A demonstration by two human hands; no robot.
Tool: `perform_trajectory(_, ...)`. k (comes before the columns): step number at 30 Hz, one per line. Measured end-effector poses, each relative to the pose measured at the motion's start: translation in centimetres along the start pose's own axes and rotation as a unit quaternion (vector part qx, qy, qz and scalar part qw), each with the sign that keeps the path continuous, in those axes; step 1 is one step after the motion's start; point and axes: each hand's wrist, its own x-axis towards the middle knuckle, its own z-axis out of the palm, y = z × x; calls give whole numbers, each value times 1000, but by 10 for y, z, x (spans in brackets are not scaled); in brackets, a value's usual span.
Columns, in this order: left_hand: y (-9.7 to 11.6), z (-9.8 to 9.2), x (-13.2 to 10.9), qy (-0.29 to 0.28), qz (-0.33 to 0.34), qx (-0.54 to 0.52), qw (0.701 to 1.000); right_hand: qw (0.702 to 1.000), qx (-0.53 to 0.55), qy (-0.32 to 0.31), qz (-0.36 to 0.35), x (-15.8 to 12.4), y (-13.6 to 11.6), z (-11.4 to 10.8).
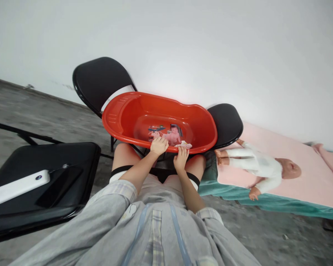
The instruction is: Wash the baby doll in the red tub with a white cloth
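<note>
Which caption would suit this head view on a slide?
The left hand and right hand rest on the near rim of a red baby bathtub, with a doll on pink bedding.

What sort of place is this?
Perhaps a baby-care practice room, though I can't be sure: there's a red tub, a baby doll lying on a pink cover, and black chairs.

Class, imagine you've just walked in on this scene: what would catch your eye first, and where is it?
Probably the glossy orange-red oval plastic tub in the middle, with the left hand and right hand on its near rim. Next, perhaps, the bald doll in white clothing lying on a pale pink sheet at right, then the long white device on the black padded chair at left.
</note>
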Motion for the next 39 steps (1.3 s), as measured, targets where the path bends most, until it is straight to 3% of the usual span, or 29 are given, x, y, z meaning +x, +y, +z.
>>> perform_trajectory(7, 0, -1, 0, 23, 9, -2, 1000, 1000, -11, -8, 2, 1, -1, -1)
perform_trajectory(39, 0, 2, -1, 16, 8, 2, 1000, 1000, -5, 1, -8, 0, 0, -2)
